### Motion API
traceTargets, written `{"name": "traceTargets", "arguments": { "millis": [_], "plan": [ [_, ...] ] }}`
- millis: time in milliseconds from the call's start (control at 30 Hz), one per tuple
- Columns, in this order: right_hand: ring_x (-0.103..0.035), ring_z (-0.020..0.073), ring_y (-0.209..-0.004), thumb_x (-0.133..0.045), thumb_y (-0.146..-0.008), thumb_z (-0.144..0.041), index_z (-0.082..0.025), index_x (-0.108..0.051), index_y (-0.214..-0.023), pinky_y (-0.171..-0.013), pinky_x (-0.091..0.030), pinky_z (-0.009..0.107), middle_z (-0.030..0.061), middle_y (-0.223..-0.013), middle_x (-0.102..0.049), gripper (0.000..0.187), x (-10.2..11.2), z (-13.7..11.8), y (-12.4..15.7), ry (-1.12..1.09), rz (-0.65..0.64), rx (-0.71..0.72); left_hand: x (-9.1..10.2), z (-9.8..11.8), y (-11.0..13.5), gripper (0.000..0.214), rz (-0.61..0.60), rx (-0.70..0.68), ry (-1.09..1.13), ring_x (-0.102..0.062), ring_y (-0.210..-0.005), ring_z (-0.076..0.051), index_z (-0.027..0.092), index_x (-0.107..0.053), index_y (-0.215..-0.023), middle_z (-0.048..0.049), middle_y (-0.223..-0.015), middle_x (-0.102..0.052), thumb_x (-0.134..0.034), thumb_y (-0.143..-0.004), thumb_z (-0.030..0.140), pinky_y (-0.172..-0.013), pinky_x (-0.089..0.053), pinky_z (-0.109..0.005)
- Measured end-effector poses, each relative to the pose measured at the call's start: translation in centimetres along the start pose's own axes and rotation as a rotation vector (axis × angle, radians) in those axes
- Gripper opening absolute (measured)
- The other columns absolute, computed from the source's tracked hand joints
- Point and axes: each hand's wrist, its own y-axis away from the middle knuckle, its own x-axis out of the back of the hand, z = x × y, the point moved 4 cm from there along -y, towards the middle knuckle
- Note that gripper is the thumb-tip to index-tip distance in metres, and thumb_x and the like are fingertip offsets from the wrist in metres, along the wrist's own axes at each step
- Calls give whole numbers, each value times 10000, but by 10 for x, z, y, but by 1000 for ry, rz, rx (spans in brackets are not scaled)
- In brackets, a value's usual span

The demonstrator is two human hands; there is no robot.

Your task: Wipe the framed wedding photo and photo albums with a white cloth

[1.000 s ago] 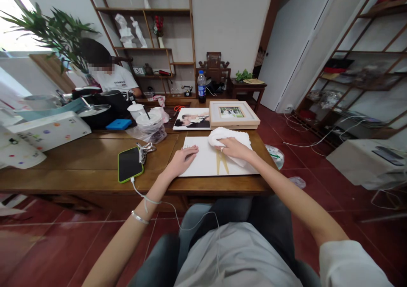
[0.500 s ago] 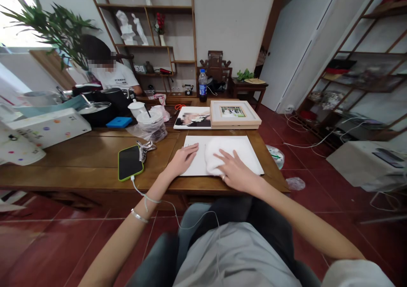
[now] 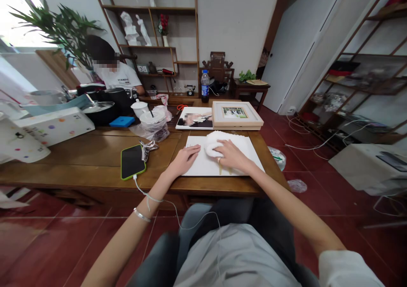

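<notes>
A flat white board point(image 3: 203, 166) lies at the table's front edge. My left hand point(image 3: 185, 161) rests on its left side with the fingers stretched out flat. Under my right hand point(image 3: 234, 156) is a soft, bunched white cloth point(image 3: 213, 140), near the board's far edge. The right fingers bend over the cloth and press it down, hiding part of it. Yellowish marks show on the board just below that hand.
Behind the board lie a photo album point(image 3: 194, 118) and a framed photo point(image 3: 234, 112). A charging phone point(image 3: 132, 162) with a trailing cable, a lidded cup point(image 3: 152, 116) and a bottle point(image 3: 205, 87) stand on the table point(image 3: 95, 160). A person point(image 3: 119, 77) sits across at the left.
My right hand has moved the cloth away from me, toward the board's far edge, uncovering yellowish marks near the front. My left hand stays in place. The view has shifted slightly.
</notes>
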Motion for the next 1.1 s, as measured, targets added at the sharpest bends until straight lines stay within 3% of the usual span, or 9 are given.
{"name": "traceTargets", "arguments": {
  "millis": [133,267,400,533,633,733,867,967,1100],
  "plan": [
    [-374,312,-1238,-449,-843,-324,-187,-600,-1114,-1014,-219,527,107,-1250,-552,339,0,17,-40,-39,4,-106,1,1,0,379,13,-18,-23,-495,-1192,-219,148,-606,-1146,-93,-1249,-563,-355,-900,291,-1045,-353,-410],
    [-336,309,-1271,-425,-815,-195,-175,-581,-1137,-1013,-168,587,133,-1231,-564,358,-4,7,-44,34,-25,-89,1,0,0,404,31,-41,-61,-457,-1228,-213,120,-584,-1169,-107,-1289,-526,-330,-908,296,-1055,-346,-391],
    [-320,282,-1294,-428,-736,-86,-168,-594,-1118,-1024,-181,569,149,-1196,-585,424,-3,-28,-3,67,-99,51,-1,-2,-1,397,25,-9,-66,-480,-1207,-226,139,-578,-1180,-96,-1284,-533,-343,-902,298,-1043,-362,-409],
    [-286,275,-1321,-461,-712,-106,-190,-616,-1087,-1044,-186,552,134,-1346,-466,414,6,-72,52,39,-156,188,-1,-2,-1,399,17,-3,-55,-472,-1214,-228,127,-583,-1173,-99,-1266,-548,-339,-900,287,-1048,-355,-415],
    [-277,257,-1331,-465,-713,-111,-198,-625,-1066,-1063,-187,526,120,-1355,-461,397,11,-88,71,4,-218,223,-1,-1,-1,402,13,1,-47,-468,-1218,-226,117,-588,-1163,-109,-1264,-548,-339,-900,292,-1049,-354,-410],
    [-321,225,-1313,-449,-714,-94,-186,-628,-1032,-1070,-212,478,126,-1265,-547,377,15,-80,64,-43,-243,209,-1,-1,-1,423,11,3,-35,-464,-1220,-235,69,-591,-1150,-146,-1265,-539,-335,-900,295,-1055,-348,-400],
    [-434,233,-1230,-417,-754,-101,-183,-607,-1061,-1057,-236,459,99,-1203,-596,370,16,-46,35,-88,-210,158,-1,-2,-1,419,17,2,-19,-476,-1209,-241,81,-600,-1135,-146,-1254,-549,-334,-903,308,-1055,-346,-405],
    [-500,259,-1149,-400,-832,-193,-185,-588,-1101,-1053,-211,496,93,-1235,-576,328,11,-20,6,-101,-139,42,0,-3,-1,420,30,-2,-25,-475,-1209,-236,119,-579,-1163,-124,-1265,-544,-329,-911,343,-1053,-348,-409],
    [-410,308,-1230,-332,-899,-280,-181,-543,-1168,-1013,-205,589,118,-1297,-520,356,-2,-7,-23,-82,0,-188,2,0,0,480,73,-29,-15,-384,-1280,-220,109,-443,-1301,-129,-1373,-428,-288,-927,367,-1093,-281,-386]
  ]
}}
